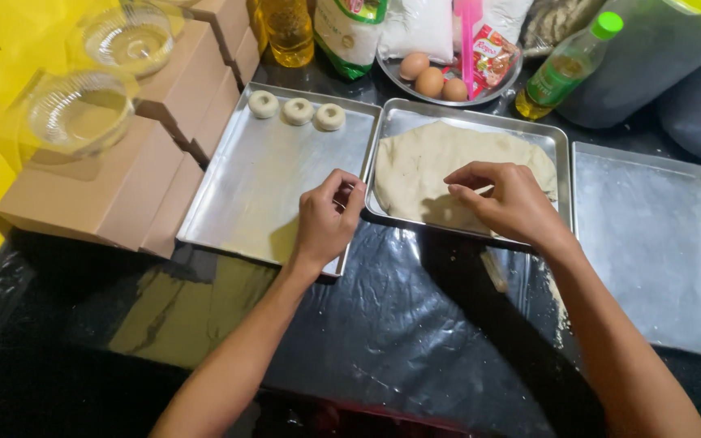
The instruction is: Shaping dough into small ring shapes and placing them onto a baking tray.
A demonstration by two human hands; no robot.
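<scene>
Left hand (324,221) pinches something unclear, right hand (506,199) pinches the dough (440,162); a hard pull could tear it.

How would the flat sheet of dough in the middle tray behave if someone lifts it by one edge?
The dough sheet would probably be floppy: it lies thin and spread across the middle tray, so it may sag or stretch. It might also tear, since its edges look uneven. The right hand is over it, the left hand beside the tray.

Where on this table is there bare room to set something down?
The right tray is bare. The left tray is free below its three dough rings. The middle tray is filled with dough sheet; the back row, by the eggs, is crowded.
</scene>
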